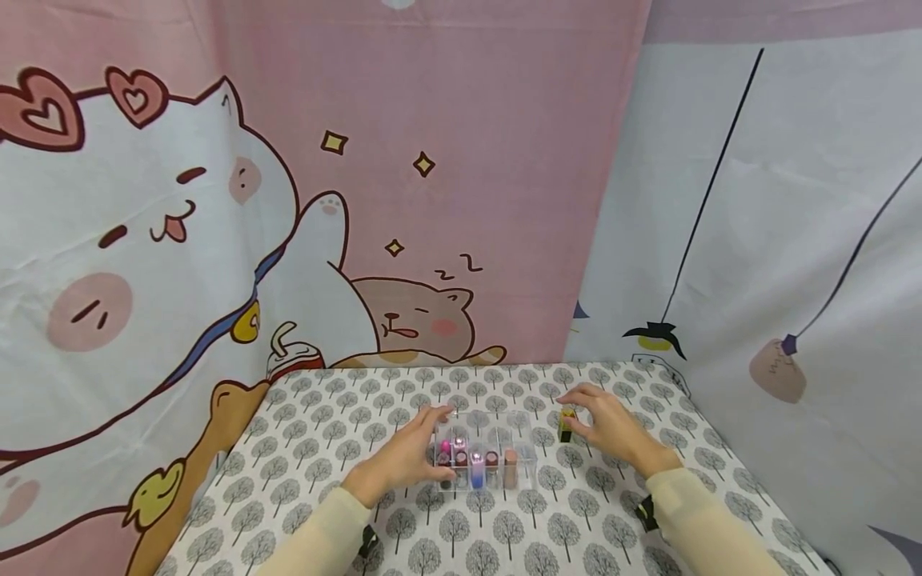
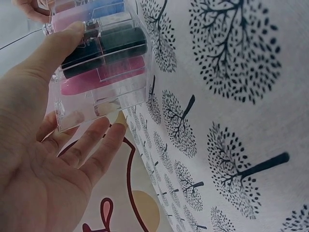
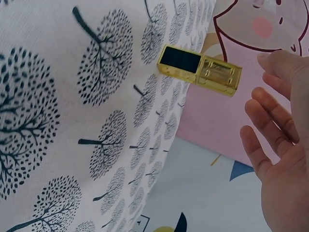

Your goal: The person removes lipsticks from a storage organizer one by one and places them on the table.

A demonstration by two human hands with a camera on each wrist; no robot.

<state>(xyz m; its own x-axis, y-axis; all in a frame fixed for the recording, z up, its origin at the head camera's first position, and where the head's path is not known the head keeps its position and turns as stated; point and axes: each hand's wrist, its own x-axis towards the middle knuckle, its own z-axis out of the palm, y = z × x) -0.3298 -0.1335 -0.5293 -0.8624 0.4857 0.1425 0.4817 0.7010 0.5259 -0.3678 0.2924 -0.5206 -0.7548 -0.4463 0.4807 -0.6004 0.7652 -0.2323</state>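
A clear plastic lipstick organizer [image 1: 526,458] stands on the table in the head view, several lipsticks in its compartments. My left hand [image 1: 409,450] holds its left end, thumb at the front and fingers reaching round the side and back. In the left wrist view the thumb lies over the front beside a dark tube [image 2: 125,41] and a pink tube [image 2: 79,84]. Right of the organizer, a gold and black lipstick [image 1: 565,426] stands upright on its own. Close beside it my right hand [image 1: 612,424] holds nothing; the right wrist view shows its relaxed fingers [image 3: 260,113] apart from the lipstick.
The table is covered with a white cloth [image 1: 454,528] printed with grey trees. Behind it hangs a pink cartoon backdrop [image 1: 504,200], and a pale fabric wall [image 1: 792,200] closes the right side. A blue and pink tube [image 1: 477,472] stands in the organizer's front row.
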